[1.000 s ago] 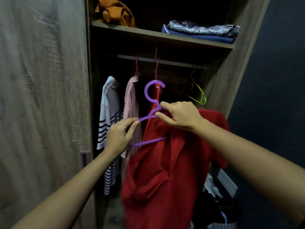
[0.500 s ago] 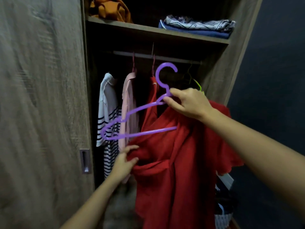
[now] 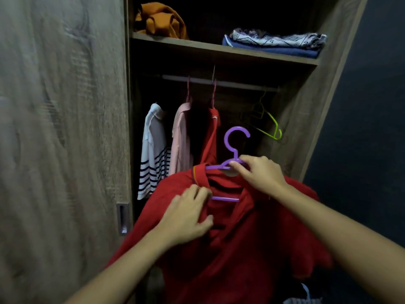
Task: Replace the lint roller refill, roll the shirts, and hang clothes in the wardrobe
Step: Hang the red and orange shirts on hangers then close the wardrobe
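The purple plastic hanger (image 3: 235, 153) is pinched at its neck by the right hand (image 3: 260, 174); the red fabric shirt (image 3: 241, 249), draped below that grip, is gripped beside its collar by the left hand (image 3: 188, 216).

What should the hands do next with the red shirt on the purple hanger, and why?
Probably lift the purple hanger with the right hand so its hook catches the rail. The red shirt already covers one hanger arm, the left hand holds its front, and the rail looks bare between the hung red garment and the green hanger.
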Demonstrator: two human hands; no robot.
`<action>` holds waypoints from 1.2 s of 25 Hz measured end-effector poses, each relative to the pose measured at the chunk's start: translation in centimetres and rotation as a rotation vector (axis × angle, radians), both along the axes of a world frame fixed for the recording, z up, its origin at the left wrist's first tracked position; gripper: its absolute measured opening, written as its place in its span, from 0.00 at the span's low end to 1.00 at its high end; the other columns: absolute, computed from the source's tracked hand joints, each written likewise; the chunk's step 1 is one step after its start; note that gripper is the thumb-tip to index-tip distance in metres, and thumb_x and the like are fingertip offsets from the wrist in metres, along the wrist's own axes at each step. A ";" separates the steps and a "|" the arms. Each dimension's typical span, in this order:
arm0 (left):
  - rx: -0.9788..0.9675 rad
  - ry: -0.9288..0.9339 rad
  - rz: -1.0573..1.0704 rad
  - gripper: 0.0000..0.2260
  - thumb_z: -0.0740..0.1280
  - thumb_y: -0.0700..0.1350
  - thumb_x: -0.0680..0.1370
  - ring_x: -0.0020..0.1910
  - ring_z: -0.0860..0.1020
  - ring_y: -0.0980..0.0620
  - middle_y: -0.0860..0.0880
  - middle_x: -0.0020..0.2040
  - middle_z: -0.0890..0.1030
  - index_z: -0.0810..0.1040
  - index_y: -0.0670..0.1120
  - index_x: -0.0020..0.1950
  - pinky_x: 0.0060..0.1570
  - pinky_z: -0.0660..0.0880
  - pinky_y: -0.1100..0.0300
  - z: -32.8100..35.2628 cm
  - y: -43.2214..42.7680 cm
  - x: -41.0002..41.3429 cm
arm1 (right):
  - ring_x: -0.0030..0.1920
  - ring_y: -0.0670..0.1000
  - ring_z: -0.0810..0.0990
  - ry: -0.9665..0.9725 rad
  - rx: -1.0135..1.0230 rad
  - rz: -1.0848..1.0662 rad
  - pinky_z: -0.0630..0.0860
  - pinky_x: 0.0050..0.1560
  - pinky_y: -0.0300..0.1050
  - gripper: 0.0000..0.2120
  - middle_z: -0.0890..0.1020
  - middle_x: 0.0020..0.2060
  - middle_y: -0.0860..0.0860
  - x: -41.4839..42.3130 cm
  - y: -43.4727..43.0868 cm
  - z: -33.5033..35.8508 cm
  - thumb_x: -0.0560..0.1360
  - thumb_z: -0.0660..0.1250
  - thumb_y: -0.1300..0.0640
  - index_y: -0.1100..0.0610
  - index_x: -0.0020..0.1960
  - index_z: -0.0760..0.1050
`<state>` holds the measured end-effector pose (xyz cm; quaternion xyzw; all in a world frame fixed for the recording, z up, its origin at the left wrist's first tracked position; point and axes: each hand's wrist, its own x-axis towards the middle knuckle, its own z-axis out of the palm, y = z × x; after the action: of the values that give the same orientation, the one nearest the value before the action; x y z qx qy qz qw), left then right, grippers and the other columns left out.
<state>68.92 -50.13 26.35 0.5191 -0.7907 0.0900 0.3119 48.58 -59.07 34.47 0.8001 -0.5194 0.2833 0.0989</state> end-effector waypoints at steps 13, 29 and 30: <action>-0.151 0.521 -0.006 0.06 0.62 0.57 0.73 0.38 0.74 0.68 0.68 0.41 0.80 0.76 0.69 0.41 0.41 0.68 0.73 5.9 -3.4 13.8 | 0.37 0.40 0.77 -0.396 0.263 0.356 0.74 0.43 0.40 0.06 0.81 0.37 0.45 -2.7 -1.3 1.0 0.77 0.62 0.49 0.48 0.43 0.75; -0.107 0.100 -0.077 0.20 0.61 0.64 0.73 0.41 0.77 0.57 0.52 0.43 0.80 0.76 0.50 0.54 0.43 0.72 0.61 7.3 -2.7 13.4 | 0.40 0.32 0.77 -0.574 0.269 0.506 0.72 0.46 0.26 0.08 0.81 0.43 0.44 -2.3 -1.7 1.2 0.76 0.64 0.62 0.56 0.54 0.78; -0.127 0.091 -0.119 0.22 0.60 0.65 0.73 0.37 0.75 0.58 0.51 0.38 0.79 0.77 0.46 0.47 0.40 0.71 0.60 7.0 -2.7 13.1 | 0.40 0.32 0.78 -0.571 0.263 0.504 0.72 0.45 0.26 0.08 0.81 0.42 0.43 -2.4 -1.6 1.5 0.75 0.65 0.62 0.57 0.53 0.79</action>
<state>82.01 -52.78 33.34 0.4539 -0.7977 0.0977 0.3848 46.15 -60.68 36.01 0.7973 -0.3455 0.4407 -0.2254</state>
